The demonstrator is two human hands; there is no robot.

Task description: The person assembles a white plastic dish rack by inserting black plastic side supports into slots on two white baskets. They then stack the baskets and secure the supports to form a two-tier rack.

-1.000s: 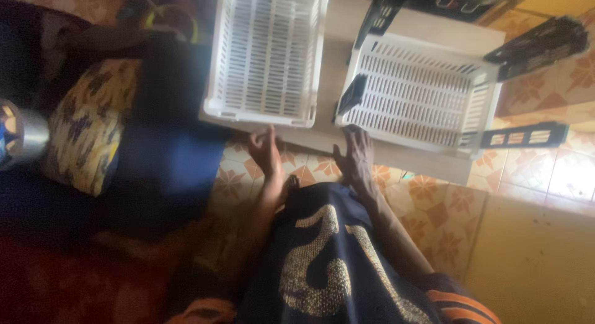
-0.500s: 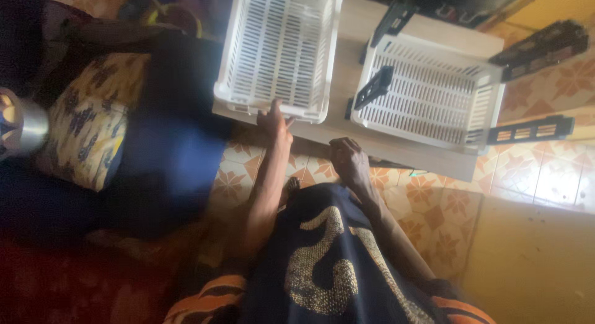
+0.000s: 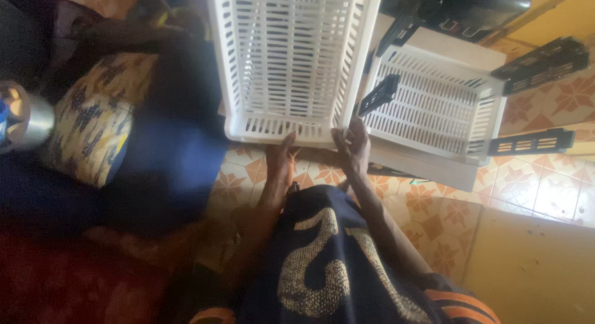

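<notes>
- White slatted basket [image 3: 296, 64]: sits on the pale bench [image 3: 427, 169], near rim overhanging the bench edge, towards the person.
- Left hand [image 3: 284, 155]: under and against the near rim, fingers curled up on it; probably bearing its weight, though the grip is partly hidden.
- Right hand [image 3: 351, 144]: at the near right corner, fingers closed narrowly on the rim, steadying that side.
- Second white basket [image 3: 434, 107]: just right, on the same bench, with black clip-on pieces [image 3: 527, 141] at its sides.
- Outward: orange patterned floor tiles [image 3: 434, 225]; yellow patterned cushion [image 3: 93, 126] on the left. No labels legible.
</notes>
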